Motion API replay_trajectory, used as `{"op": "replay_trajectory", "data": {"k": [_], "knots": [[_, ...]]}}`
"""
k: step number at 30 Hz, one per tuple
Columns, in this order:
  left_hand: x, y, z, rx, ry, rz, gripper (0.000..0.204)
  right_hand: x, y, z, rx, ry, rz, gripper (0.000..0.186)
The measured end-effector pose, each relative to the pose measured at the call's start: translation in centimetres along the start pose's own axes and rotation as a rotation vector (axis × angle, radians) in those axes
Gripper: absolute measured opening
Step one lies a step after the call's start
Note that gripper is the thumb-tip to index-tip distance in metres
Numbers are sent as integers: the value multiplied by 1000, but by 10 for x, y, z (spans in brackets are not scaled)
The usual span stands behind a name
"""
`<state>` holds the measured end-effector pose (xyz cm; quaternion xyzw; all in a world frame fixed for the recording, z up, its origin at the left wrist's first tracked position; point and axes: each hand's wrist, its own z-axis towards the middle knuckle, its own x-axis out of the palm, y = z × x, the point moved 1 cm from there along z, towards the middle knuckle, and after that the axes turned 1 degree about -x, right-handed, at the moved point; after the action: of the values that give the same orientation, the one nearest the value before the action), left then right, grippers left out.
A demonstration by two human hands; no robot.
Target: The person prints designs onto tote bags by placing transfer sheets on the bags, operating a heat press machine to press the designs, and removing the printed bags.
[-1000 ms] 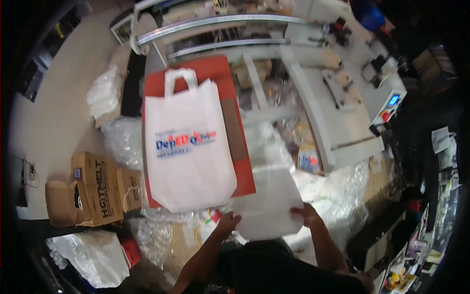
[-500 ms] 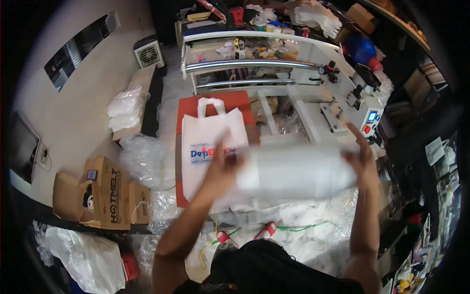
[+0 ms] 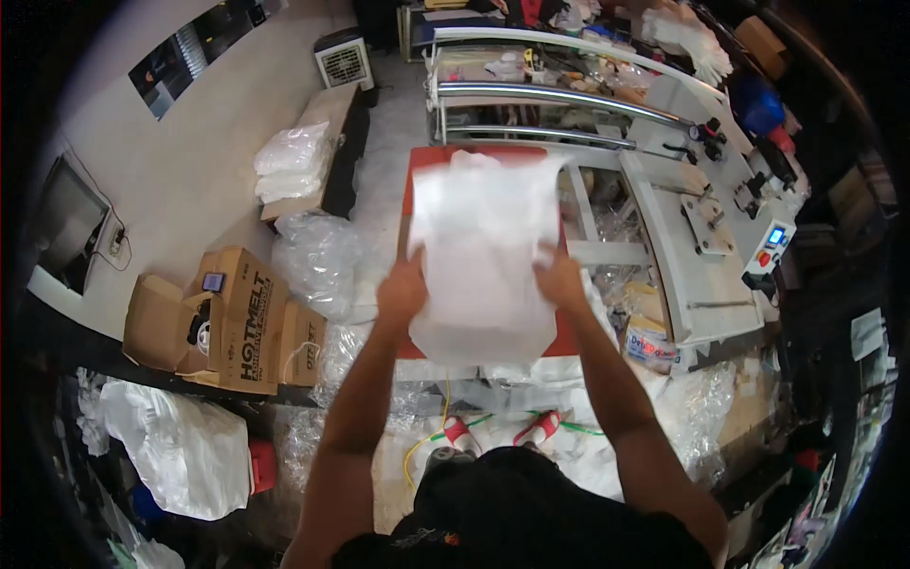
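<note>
A thin white sheet [image 3: 485,213], blurred by motion, hangs between my two hands above the red platen [image 3: 567,332] of a press machine. My left hand [image 3: 402,286] pinches its left edge, and my right hand [image 3: 561,275] grips the right edge. The sheet's lower corners look slanted. Whether it is paper, film or cloth I cannot tell. It covers most of the platen, so the white printed carrier bag lying there a moment ago is hidden, apart perhaps from a pale bit at the top.
Metal rollers [image 3: 569,100] cross the machine's far side; a control box [image 3: 773,248] stands at its right. Another printed bag [image 3: 650,343] lies at the right below the frame. Cardboard boxes [image 3: 248,322] and clear plastic wrap [image 3: 318,266] are on the left; a yellow cable [image 3: 409,465] trails near my feet.
The white sheet has swung from the right of the platen to over it, turning upright and covering the printed bag. Both hands moved with it. The view has also shifted.
</note>
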<state>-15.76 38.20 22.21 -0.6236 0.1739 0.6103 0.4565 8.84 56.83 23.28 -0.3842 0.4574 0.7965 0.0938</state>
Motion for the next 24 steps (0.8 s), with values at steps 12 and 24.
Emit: {"op": "replay_trajectory", "data": {"k": [12,24], "knots": [[38,1,-51,-43,17,1,45,27,-28,-42,35,58,-196,40],[18,-61,0,367,131,87,72,31,-2,3,-304,100,-593,42]]}}
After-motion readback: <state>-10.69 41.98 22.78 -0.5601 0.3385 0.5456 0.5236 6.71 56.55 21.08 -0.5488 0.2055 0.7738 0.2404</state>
